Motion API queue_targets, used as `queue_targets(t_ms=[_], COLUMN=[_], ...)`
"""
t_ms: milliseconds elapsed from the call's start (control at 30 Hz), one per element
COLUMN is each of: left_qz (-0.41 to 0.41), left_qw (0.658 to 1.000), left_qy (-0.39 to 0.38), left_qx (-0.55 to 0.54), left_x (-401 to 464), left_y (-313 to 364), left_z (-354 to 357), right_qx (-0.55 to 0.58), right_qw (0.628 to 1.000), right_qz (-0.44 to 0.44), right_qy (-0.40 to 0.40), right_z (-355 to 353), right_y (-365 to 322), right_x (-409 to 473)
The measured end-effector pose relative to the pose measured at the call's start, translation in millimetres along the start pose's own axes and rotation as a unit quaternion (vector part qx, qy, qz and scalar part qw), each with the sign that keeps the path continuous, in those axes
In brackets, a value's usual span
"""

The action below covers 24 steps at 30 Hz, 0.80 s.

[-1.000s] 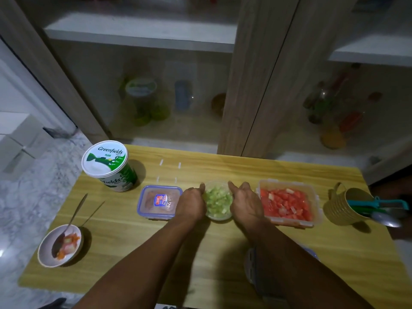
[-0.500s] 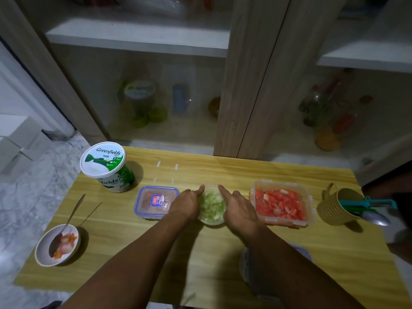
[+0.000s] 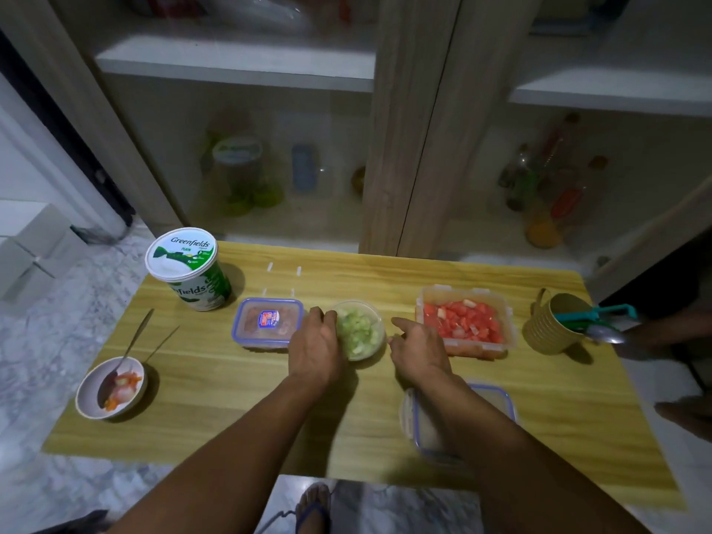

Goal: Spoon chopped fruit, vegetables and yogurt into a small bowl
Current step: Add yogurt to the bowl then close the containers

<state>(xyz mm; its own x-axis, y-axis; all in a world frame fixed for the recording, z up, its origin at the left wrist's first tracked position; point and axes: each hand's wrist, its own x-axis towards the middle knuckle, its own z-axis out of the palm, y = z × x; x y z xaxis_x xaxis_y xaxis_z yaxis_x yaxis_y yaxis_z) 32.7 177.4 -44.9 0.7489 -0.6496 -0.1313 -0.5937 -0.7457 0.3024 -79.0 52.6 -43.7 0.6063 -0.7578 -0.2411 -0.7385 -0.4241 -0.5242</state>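
A small clear bowl of chopped green vegetable point(image 3: 361, 332) sits mid-table. My left hand point(image 3: 316, 345) grips its left side with curled fingers. My right hand point(image 3: 418, 350) hovers just right of it, apart from the bowl, forefinger pointing left and nothing in it. A small white bowl point(image 3: 86, 398) at the left edge holds a few fruit pieces and a spoon point(image 3: 129, 348). The lidded green-and-white yogurt tub point(image 3: 187, 268) stands at the back left. An open container of chopped red fruit point(image 3: 464, 319) lies to the right.
A lidded blue-rimmed box point(image 3: 266, 321) sits left of the green bowl. A blue-rimmed lid point(image 3: 497, 402) lies under my right forearm. A yellow ribbed cup point(image 3: 549, 325) with utensils stands far right. Glass-door cupboards stand behind the low table point(image 3: 231, 398).
My right hand has let go of the green bowl and drawn off to the right. My left hand still holds the bowl. The camera has shifted a little.
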Motion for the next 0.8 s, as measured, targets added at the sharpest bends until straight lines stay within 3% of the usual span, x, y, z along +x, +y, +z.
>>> queue_targets(t_ms=[167, 400, 567, 667, 800], left_qz=[0.021, -0.116, -0.181, -0.204, -0.24], left_qw=[0.999, 0.955, 0.929, 0.909, 0.872], left_qy=[-0.015, -0.194, -0.192, -0.194, -0.221], left_qx=[-0.025, -0.191, -0.258, -0.306, -0.364], left_x=[-36, -85, -100, -101, -99], left_y=[28, 69, 87, 93, 91], left_z=[16, 62, 77, 81, 93], right_qx=[0.035, -0.007, -0.025, -0.002, 0.116], right_qw=[0.999, 0.985, 0.963, 0.964, 0.955], right_qz=[0.032, 0.159, 0.268, 0.264, 0.273], right_qy=[0.021, 0.064, 0.017, -0.003, 0.014], right_z=[-15, -29, -26, -23, -32], right_y=[36, 117, 158, 166, 171], right_x=[-24, -64, -82, -84, -84])
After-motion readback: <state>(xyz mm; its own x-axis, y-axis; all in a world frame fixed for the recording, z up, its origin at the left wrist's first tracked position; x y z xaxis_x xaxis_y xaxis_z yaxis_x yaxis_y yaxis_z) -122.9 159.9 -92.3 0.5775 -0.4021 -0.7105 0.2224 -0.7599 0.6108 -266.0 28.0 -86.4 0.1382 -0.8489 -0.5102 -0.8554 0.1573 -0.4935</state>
